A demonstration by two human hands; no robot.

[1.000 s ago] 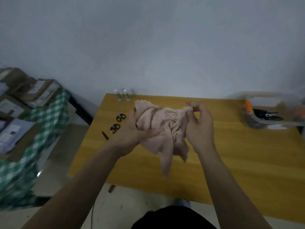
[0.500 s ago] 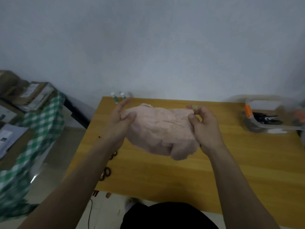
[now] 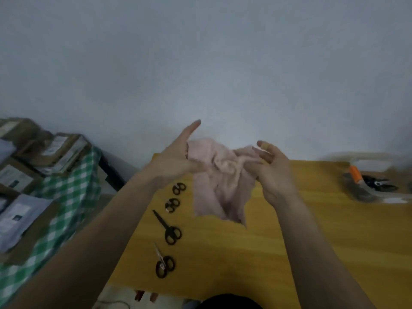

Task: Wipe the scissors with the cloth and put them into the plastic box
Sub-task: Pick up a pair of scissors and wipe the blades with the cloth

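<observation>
Both hands up over the far middle of the wooden table point(image 3: 289, 253), pink cloth point(image 3: 220, 181) stretched between them and hanging down, lower corners loose above the tabletop. Left hand point(image 3: 176, 159) has the index finger pointing straight up and away, thumb pressing the cloth's left edge against the other fingers. Right hand point(image 3: 270, 168) pinches the right edge, fingers half curled, fingertips blurred. Four pairs of scissors point(image 3: 170, 230) lie in a rough column along the table's left side, black handles, near the left edge; the nearest pair point(image 3: 163, 264) sits close to the front edge. Far two pairs partly hidden by the left forearm, only handle loops show. Wide bare stretch of tabletop from the cloth rightward and toward the front edge. Clear plastic box point(image 3: 367, 175) at the far right, lid open behind it, orange latch on its near-left corner; dark scissors-like tools inside, count unclear. Left of the table, cardboard boxes point(image 3: 51, 152) on a green checked cloth point(image 3: 66, 197).
</observation>
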